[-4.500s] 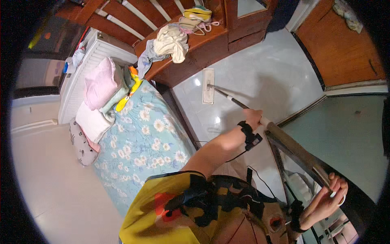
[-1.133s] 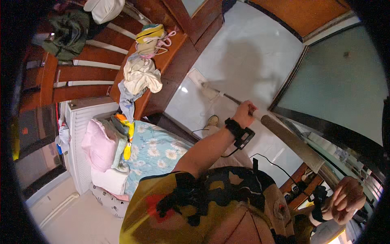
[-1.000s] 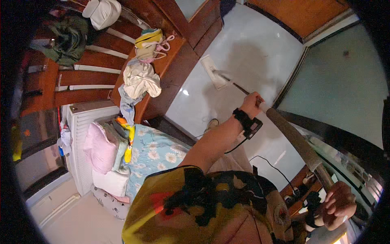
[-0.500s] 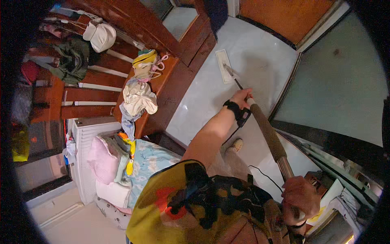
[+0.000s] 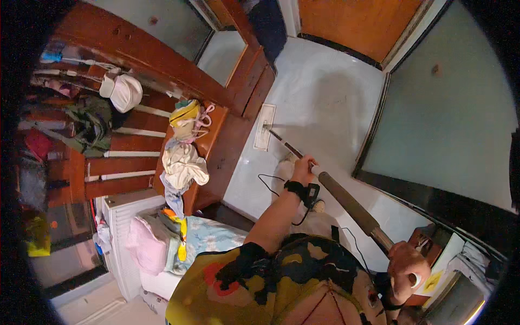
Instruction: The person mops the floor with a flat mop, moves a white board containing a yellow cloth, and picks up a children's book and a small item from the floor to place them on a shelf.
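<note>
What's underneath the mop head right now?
Pale, glossy floor shows around the flat, whitish mop head. The patch directly beneath it, and the head's own underside, are covered and cannot be seen.

The top is mustard yellow with black blotches, a red patch and thin dark-red lines; black straps circle both wrists, the one behind the left hand bearing a boxy black device with a black cable; the trousers look pale; a shoe shows tan.

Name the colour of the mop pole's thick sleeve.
The thick sleeve is grey-brown, seen best in the head view.
</note>
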A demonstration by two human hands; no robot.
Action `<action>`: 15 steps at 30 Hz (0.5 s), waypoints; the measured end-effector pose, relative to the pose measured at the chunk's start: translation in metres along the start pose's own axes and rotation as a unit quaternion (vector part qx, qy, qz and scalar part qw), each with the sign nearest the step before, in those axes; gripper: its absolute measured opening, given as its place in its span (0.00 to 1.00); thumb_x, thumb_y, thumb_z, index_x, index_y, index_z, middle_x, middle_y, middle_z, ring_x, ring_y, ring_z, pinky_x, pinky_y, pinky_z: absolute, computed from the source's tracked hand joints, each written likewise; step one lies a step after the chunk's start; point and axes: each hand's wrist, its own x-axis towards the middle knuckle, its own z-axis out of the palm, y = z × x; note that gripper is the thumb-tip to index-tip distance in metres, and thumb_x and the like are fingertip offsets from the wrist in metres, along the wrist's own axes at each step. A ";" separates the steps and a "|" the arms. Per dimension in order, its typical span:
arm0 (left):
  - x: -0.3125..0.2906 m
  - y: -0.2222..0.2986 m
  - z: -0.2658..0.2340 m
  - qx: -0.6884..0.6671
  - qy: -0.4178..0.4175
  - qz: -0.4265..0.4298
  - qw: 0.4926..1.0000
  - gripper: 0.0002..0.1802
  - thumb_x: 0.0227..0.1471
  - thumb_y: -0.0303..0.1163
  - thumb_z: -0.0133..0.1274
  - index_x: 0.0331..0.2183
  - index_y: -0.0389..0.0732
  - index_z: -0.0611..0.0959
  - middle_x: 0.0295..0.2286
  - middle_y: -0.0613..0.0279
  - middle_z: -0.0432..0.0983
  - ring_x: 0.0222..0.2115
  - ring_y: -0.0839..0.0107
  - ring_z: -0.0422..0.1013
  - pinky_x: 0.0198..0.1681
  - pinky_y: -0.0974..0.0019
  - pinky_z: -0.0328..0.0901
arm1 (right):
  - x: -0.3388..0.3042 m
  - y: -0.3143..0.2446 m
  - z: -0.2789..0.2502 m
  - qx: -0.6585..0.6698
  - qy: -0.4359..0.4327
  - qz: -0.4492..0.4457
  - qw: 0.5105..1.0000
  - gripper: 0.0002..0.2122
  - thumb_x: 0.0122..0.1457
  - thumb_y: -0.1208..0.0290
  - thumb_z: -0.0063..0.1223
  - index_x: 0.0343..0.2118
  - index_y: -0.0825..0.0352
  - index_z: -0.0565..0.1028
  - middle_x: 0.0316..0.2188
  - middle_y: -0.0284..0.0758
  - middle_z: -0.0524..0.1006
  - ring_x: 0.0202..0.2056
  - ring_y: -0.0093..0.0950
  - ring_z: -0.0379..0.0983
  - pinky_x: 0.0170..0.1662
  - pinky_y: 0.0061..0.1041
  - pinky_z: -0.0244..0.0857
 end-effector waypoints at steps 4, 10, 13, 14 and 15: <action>0.054 0.011 -0.005 -0.039 -0.052 0.056 0.996 0.08 0.42 0.27 0.46 0.16 0.38 0.68 0.15 0.62 0.63 0.17 0.71 0.60 0.23 0.67 0.60 | 0.052 -0.001 0.040 0.020 0.061 0.010 0.998 0.11 0.42 0.71 0.56 0.11 0.64 0.66 0.10 0.33 0.66 0.15 0.27 0.64 0.25 0.32 0.59; 0.132 0.069 0.007 -0.143 -0.014 -0.149 0.978 0.07 0.41 0.26 0.47 0.16 0.38 0.68 0.16 0.62 0.63 0.18 0.71 0.60 0.23 0.67 0.59 | 0.105 0.007 0.086 -0.022 0.058 0.014 0.998 0.10 0.41 0.72 0.57 0.12 0.64 0.67 0.12 0.32 0.67 0.15 0.28 0.65 0.27 0.34 0.60; 0.166 0.096 0.025 -0.126 -0.028 -0.154 0.980 0.06 0.39 0.24 0.47 0.16 0.37 0.68 0.16 0.61 0.63 0.17 0.71 0.60 0.23 0.68 0.60 | 0.126 0.030 0.093 -0.018 0.014 -0.034 0.999 0.07 0.41 0.72 0.55 0.16 0.66 0.69 0.14 0.34 0.69 0.17 0.30 0.67 0.29 0.37 0.61; 0.173 0.105 0.031 -0.154 -0.036 -0.180 0.971 0.06 0.39 0.24 0.47 0.16 0.37 0.68 0.16 0.61 0.63 0.17 0.70 0.61 0.23 0.68 0.60 | 0.132 0.033 0.097 -0.016 -0.016 -0.053 0.998 0.06 0.41 0.71 0.54 0.18 0.66 0.70 0.15 0.34 0.69 0.18 0.31 0.68 0.30 0.37 0.61; 0.181 0.114 0.037 -0.128 -0.075 -0.197 0.969 0.05 0.39 0.23 0.46 0.16 0.36 0.68 0.17 0.61 0.64 0.18 0.70 0.62 0.24 0.69 0.60 | 0.136 0.031 0.107 -0.024 0.044 -0.034 0.998 0.08 0.42 0.69 0.54 0.16 0.66 0.69 0.14 0.35 0.69 0.19 0.32 0.68 0.30 0.38 0.61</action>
